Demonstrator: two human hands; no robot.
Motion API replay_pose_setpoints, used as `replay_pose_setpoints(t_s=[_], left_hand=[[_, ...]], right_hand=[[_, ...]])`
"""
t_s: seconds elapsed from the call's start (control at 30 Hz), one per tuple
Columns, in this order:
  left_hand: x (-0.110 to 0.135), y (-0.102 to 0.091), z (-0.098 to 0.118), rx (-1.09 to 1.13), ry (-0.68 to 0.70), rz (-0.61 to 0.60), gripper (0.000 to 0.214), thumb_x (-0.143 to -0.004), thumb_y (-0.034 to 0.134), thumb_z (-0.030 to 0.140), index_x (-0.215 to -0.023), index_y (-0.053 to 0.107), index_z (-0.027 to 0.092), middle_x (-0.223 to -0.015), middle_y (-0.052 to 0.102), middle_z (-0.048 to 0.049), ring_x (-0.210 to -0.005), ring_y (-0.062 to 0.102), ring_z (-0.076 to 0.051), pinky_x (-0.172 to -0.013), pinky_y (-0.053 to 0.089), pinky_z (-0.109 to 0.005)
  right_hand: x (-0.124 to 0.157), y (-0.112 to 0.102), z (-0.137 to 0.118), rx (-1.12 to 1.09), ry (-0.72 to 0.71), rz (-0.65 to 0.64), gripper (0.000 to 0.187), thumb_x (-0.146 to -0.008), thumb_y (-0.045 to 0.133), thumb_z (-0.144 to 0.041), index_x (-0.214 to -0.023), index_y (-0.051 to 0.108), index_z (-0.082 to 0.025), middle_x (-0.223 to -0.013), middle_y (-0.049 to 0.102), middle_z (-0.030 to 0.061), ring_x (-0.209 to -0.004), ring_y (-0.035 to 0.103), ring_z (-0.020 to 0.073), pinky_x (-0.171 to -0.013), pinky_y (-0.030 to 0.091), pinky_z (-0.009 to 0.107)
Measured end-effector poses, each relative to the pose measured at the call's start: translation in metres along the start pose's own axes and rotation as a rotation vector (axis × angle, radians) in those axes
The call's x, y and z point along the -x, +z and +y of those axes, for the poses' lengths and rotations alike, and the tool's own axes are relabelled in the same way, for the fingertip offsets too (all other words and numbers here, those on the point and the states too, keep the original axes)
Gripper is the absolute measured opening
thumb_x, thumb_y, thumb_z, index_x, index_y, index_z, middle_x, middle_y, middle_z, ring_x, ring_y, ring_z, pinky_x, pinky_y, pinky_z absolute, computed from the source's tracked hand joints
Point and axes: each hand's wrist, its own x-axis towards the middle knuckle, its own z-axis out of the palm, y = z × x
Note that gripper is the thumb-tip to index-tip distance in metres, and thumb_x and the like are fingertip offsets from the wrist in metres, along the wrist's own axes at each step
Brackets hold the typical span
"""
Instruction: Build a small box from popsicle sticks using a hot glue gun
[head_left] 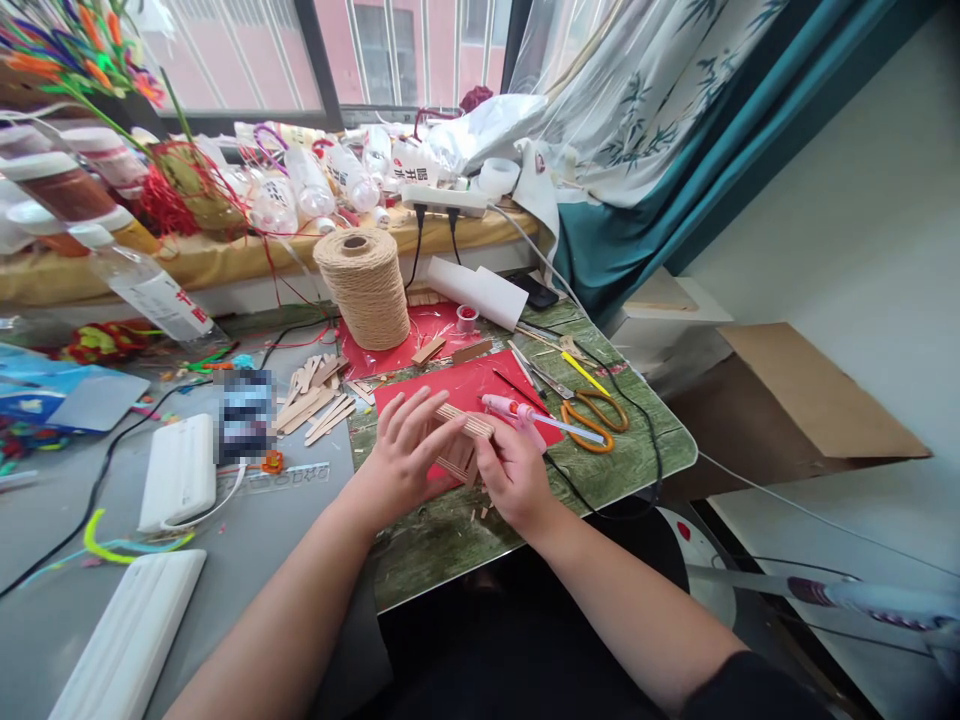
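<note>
Green surface (pixel 435 550) mid-frame, our right hand (pixel 517 472) pinched a wooden-stick piece (pixel 457 462), our left hand (pixel 401 455) stretched straight-fingered against it

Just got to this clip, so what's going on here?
Someone is handling a small piece built of wooden sticks. The right hand grips one end; the left hand is outstretched against it, though whether it also grips is hard to tell. Under the work lies a red sheet. A pink glue gun is just beyond the right hand, with scissors farther right. Loose sticks lie to the left, near a spool of twine.
</note>
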Motion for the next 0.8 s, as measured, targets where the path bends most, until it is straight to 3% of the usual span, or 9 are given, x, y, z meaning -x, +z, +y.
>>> replay_pose_setpoints(t_s=[0.07,0.1,0.23,0.3,0.43,0.67,0.8], left_hand=[[-0.003,-0.004,0.001,0.209,-0.089,0.090,0.102,-0.079,0.086,0.056,-0.163,0.032,0.035,-0.167,0.036,-0.0146,-0.156,0.032,-0.041,-0.126,0.027,-0.063],[-0.003,-0.006,0.002,0.364,-0.153,0.116,0.098,-0.083,0.080,0.060,-0.163,0.032,0.033,-0.164,0.040,-0.0163,-0.152,0.039,-0.040,-0.123,0.034,-0.061],[0.001,-0.005,0.004,0.858,-0.377,0.077,0.050,-0.103,0.056,0.053,-0.144,0.060,0.026,-0.129,0.070,-0.0138,-0.115,0.068,-0.029,-0.099,0.055,-0.044],[0.004,-0.004,0.007,0.902,-0.411,0.116,0.039,-0.102,0.060,0.047,-0.132,0.068,0.025,-0.117,0.073,-0.0110,-0.105,0.069,-0.026,-0.092,0.056,-0.038],[0.007,-0.004,0.014,0.924,-0.356,0.189,0.034,-0.102,0.061,0.044,-0.128,0.071,0.025,-0.114,0.073,-0.0099,-0.100,0.069,-0.023,-0.089,0.056,-0.035],[0.005,-0.009,0.013,0.968,-0.279,0.170,0.031,-0.101,0.063,0.041,-0.128,0.070,0.026,-0.117,0.073,-0.0103,-0.106,0.070,-0.025,-0.093,0.056,-0.038],[0.003,-0.013,0.011,0.928,-0.228,0.145,0.030,-0.102,0.063,0.038,-0.129,0.070,0.026,-0.116,0.073,-0.0102,-0.106,0.068,-0.024,-0.093,0.054,-0.037]], right_hand=[[0.002,-0.003,0.004,0.001,-0.005,0.039,0.041,-0.109,0.043,-0.045,-0.128,0.072,-0.024,-0.122,0.077,0.0096,-0.123,0.069,0.0296,-0.108,0.055,0.046],[0.004,-0.005,0.007,-0.002,-0.009,0.044,0.042,-0.108,0.043,-0.047,-0.127,0.072,-0.024,-0.122,0.077,0.0103,-0.125,0.068,0.0308,-0.109,0.055,0.047],[0.013,-0.012,0.013,-0.084,-0.043,-0.044,0.045,-0.108,0.044,-0.051,-0.140,0.064,-0.026,-0.131,0.073,0.0102,-0.122,0.069,0.0298,-0.107,0.056,0.047],[0.017,-0.015,0.014,-0.123,-0.084,-0.096,0.045,-0.108,0.046,-0.048,-0.146,0.058,-0.028,-0.138,0.069,0.0099,-0.123,0.069,0.0286,-0.107,0.057,0.046],[0.021,-0.020,0.012,-0.134,-0.111,-0.154,0.045,-0.107,0.051,-0.045,-0.149,0.054,-0.029,-0.142,0.066,0.0106,-0.123,0.069,0.0299,-0.107,0.057,0.048],[0.025,-0.020,0.014,-0.114,-0.118,-0.154,0.043,-0.106,0.052,-0.041,-0.148,0.056,-0.031,-0.139,0.070,0.0103,-0.101,0.076,0.0274,-0.101,0.061,0.050],[0.025,-0.018,0.016,-0.148,-0.142,-0.145,0.043,-0.107,0.052,-0.039,-0.149,0.055,-0.032,-0.140,0.069,0.0102,-0.110,0.075,0.0289,-0.098,0.063,0.048]])
